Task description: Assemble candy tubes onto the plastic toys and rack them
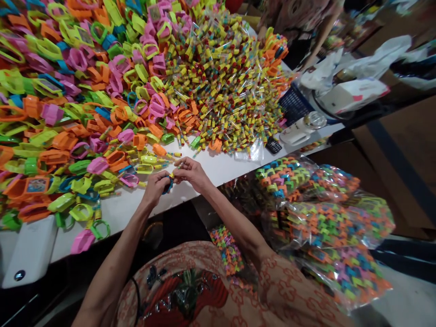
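My left hand [156, 186] is closed around a small blue plastic toy watch band [169, 185] at the near edge of the white table [218, 165]. My right hand [190, 171] meets it from the right, its fingers pinched on a small yellow piece at the band. Both hands hover just above the table edge. A huge heap of toy watch bands [78, 86] in pink, orange, green and blue lies just beyond, to the left. A pile of small yellow-capped tubes in clear wrappers [225, 77] lies behind my right hand.
Clear bags of finished coloured pieces [323, 218] are stacked low on the right, beside the table. A white box [30, 252] sits at the near left corner. A calculator [273, 145], a white tape dispenser [299, 129] and a dark basket [293, 104] stand at the table's right end. Another person [296, 18] is at the far side.
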`<action>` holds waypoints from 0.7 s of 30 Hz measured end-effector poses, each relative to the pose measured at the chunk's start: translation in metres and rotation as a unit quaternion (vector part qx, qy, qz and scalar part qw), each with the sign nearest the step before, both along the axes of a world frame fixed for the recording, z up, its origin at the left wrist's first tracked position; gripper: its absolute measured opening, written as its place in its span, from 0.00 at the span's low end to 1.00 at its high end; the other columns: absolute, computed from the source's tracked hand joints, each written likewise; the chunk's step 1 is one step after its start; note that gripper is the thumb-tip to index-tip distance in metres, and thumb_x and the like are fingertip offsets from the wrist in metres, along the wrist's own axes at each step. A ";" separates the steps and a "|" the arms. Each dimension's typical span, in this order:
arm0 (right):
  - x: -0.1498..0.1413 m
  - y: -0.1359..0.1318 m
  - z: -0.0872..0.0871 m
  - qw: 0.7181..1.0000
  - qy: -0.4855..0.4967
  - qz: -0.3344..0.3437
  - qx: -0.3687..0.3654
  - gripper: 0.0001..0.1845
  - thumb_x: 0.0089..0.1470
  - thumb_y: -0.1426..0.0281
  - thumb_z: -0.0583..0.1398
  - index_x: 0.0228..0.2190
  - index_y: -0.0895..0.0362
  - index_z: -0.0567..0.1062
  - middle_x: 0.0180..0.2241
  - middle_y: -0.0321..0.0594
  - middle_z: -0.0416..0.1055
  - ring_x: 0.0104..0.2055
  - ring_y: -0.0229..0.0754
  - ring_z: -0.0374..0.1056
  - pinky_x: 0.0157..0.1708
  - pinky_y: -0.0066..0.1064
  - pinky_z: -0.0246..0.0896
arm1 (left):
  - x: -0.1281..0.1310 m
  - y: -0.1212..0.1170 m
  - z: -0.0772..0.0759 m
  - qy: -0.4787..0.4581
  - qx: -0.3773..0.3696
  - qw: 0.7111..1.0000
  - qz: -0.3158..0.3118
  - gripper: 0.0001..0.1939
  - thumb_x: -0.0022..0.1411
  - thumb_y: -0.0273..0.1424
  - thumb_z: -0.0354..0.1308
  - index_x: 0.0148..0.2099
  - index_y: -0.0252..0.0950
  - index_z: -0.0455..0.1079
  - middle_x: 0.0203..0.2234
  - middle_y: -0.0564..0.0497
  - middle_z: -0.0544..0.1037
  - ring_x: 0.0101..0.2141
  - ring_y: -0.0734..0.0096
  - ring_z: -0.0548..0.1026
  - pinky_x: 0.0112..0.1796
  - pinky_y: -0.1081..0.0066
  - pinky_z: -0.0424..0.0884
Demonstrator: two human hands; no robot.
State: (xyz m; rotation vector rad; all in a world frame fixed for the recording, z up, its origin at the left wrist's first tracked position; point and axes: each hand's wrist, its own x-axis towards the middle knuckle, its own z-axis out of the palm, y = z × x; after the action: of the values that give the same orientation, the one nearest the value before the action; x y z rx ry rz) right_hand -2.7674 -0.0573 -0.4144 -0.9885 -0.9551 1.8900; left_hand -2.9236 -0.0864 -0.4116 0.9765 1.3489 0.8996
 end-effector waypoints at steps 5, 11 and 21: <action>0.002 0.000 -0.003 1.000 -0.005 0.006 0.016 0.26 0.39 0.61 0.73 0.36 0.56 0.69 0.22 0.27 0.73 0.22 0.35 0.73 0.25 0.25 0.69 | -0.007 0.000 -0.002 -0.048 -0.007 0.998 -0.042 0.11 0.40 0.39 0.58 0.22 0.37 0.68 0.14 0.54 0.67 0.17 0.76 0.62 0.21 0.73 0.57; 0.003 -0.004 -0.011 0.999 -0.038 0.002 0.033 0.26 0.40 0.59 0.73 0.35 0.56 0.68 0.22 0.28 0.73 0.22 0.36 0.73 0.27 0.26 0.70 | -0.013 0.002 -0.010 0.063 0.034 0.987 -0.143 0.22 0.54 0.52 0.59 0.27 0.38 0.65 0.17 0.57 0.63 0.20 0.76 0.59 0.24 0.73 0.55; 0.000 0.055 -0.022 0.841 -0.479 0.065 0.245 0.16 0.62 0.70 0.62 0.51 0.59 0.74 0.52 0.49 0.74 0.47 0.45 0.75 0.45 0.36 0.71 | -0.066 0.021 0.015 0.594 0.200 0.770 -0.123 0.13 0.63 0.40 0.53 0.39 0.36 0.73 0.40 0.39 0.77 0.43 0.51 0.74 0.43 0.60 0.68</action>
State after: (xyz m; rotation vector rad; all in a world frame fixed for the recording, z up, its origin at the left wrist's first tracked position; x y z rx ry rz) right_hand -2.7671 -0.0021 -0.4360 -1.5768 -1.9919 1.0437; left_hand -2.9901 -0.0655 -0.3968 2.2229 1.9957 0.2751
